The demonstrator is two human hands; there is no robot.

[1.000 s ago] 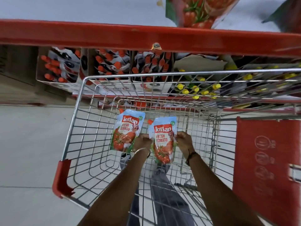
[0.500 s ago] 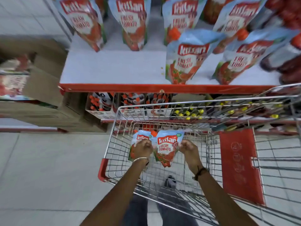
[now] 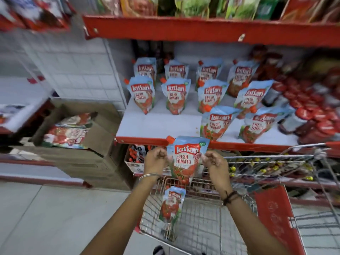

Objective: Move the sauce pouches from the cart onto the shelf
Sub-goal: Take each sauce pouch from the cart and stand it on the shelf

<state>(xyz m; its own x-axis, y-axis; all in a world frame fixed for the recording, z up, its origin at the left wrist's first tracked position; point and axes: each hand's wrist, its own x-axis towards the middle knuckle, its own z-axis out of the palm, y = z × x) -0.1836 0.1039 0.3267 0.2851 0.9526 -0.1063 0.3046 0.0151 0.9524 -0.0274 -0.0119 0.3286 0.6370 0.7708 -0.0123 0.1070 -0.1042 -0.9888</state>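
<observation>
I hold one blue-and-red tomato sauce pouch point(image 3: 186, 159) upright by its two upper sides, my left hand point(image 3: 155, 159) on its left edge and my right hand point(image 3: 214, 160) on its right edge. It hangs just below and in front of the red front lip of the white shelf point(image 3: 156, 124). A second sauce pouch point(image 3: 172, 205) leans inside the wire cart point(image 3: 202, 219), below the held one. Several matching pouches point(image 3: 214, 96) stand in rows on the shelf, mostly toward its middle and right.
Red-capped bottles point(image 3: 312, 115) crowd the shelf's right end. A higher red shelf point(image 3: 202, 30) carries green and red packets overhead. An open cardboard box of packets point(image 3: 73, 129) sits on stacked cartons at the left. The cart's red panel point(image 3: 274, 218) is at the right. Grey floor lies lower left.
Both hands rose out of the cart with one pouch, up to the shelf's front edge. The other pouch stayed in the cart. My view tilted up to the shelf.
</observation>
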